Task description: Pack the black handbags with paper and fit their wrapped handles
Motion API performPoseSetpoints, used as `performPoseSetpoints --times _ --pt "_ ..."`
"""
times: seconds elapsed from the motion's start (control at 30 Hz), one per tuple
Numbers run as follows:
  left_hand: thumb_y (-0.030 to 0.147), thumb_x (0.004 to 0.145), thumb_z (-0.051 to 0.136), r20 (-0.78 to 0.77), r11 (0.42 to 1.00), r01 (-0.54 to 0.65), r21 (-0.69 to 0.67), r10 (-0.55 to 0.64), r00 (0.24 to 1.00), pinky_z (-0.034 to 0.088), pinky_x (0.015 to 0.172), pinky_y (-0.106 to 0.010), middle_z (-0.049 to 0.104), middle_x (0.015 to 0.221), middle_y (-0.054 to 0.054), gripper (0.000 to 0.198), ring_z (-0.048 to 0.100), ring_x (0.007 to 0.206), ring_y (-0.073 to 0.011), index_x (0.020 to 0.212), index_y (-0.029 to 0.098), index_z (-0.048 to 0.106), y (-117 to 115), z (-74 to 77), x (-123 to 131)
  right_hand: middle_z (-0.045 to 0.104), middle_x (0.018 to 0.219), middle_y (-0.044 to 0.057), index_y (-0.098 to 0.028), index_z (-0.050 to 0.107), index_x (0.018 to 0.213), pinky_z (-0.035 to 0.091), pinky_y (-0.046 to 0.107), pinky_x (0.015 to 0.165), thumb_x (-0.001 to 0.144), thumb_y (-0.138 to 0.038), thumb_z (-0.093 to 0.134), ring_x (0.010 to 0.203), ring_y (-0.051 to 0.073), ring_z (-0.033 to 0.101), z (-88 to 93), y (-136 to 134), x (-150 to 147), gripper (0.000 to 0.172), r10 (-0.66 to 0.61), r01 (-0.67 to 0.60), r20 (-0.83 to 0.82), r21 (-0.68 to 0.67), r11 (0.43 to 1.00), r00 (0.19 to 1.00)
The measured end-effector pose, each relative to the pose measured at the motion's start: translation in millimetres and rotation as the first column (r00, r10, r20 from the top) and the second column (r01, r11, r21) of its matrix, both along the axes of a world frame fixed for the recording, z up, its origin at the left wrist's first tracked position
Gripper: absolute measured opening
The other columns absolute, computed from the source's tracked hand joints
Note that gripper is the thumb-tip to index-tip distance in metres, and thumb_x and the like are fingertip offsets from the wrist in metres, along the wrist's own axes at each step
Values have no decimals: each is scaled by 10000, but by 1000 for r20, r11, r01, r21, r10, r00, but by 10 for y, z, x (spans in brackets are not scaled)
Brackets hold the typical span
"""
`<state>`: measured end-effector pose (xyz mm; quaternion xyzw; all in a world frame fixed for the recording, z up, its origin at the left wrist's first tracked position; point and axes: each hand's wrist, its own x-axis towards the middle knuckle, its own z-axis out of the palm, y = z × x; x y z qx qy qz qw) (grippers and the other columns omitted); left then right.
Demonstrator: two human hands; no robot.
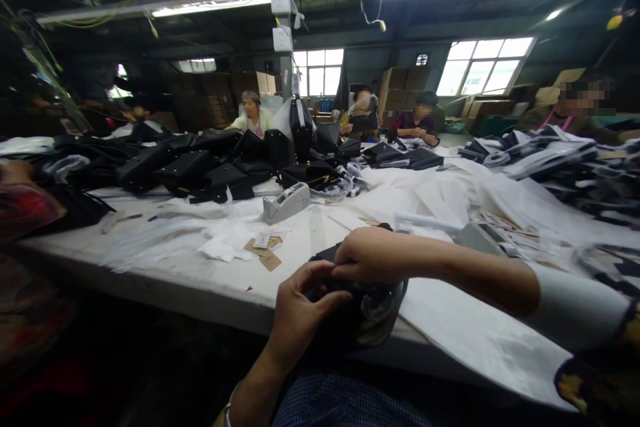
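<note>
A black bag (367, 327) lies at the table's front edge, close against my body, with clear plastic wrapping (379, 303) showing on its side. My left hand (303, 300) curls its thumb and forefinger round the near left part of the bag. Over the bag's top, my right hand (373, 255) is closed, its fingertips meeting the left forefinger. Whatever the right fingertips pinch is hidden behind the knuckles.
Before me stands a grey tape dispenser (287, 203), with brown paper tags (270, 260) to its left and a second dispenser (483, 239) at right. Black bags (187, 167) and white sheets (425, 190) are heaped across the table (240, 283). Several co-workers sit beyond.
</note>
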<state>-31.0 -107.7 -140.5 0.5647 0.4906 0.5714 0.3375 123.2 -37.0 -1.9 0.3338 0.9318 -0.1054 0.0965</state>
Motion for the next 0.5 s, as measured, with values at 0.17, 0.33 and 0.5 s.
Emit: performPoseSetpoints --times 0.17,0.33,0.5 --pt "314 745 807 1 997 -62 42 62 998 543 869 -307 725 1056 -29 391 672 953 -200 1108 236 685 -26 -33 -64 759 829 75 -228 764 970 352 264 583 906 -533 522 727 216 660 -84 -72 -24 394 34 -24 -55 178 984 998" --pt "276 793 761 -83 998 -39 55 43 996 535 924 -330 727 1091 -22 274 671 1032 -219 1064 261 718 -105 -23 -186 764 875 78 -246 745 1019 420 288 655 802 -524 698 821 267 696 -40 -176 -37 356 70 -70 10 255 964 998" --pt "222 837 724 -270 973 4 232 61 961 560 836 -302 754 972 -16 162 699 911 -196 995 256 736 -124 77 -278 752 786 47 -284 756 988 390 285 618 790 -396 725 785 264 690 -60 -142 -67 230 78 -84 35 249 965 996"
